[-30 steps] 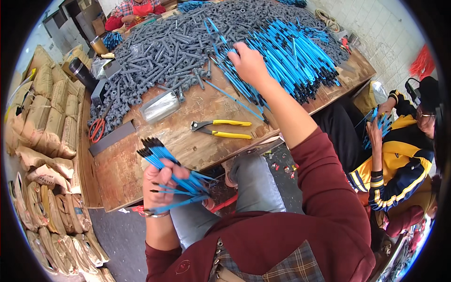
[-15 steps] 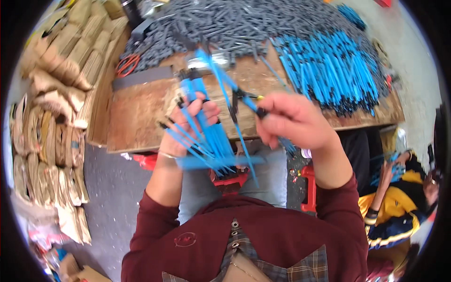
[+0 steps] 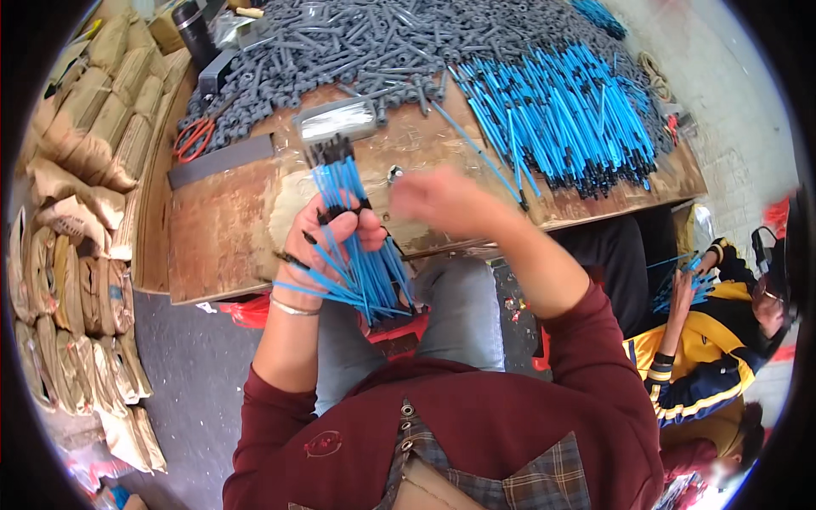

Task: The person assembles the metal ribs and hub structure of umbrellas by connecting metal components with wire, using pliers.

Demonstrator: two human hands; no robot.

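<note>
- Dozens of thin blue rods sit bunched in my left hand, fingers clenched around their middle, above my lap at the wooden table's edge.
- Their long axis runs away from me, black tips toward the table, lower ends fanning out.
- My right hand is blurred just beside them; its grip I cannot tell.
- Beyond lie grey pieces, more blue rods, red-handled scissors.

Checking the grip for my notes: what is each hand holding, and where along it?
Left hand grips a bundle of blue rods around its middle. Right hand is motion-blurred; cannot tell.
</note>
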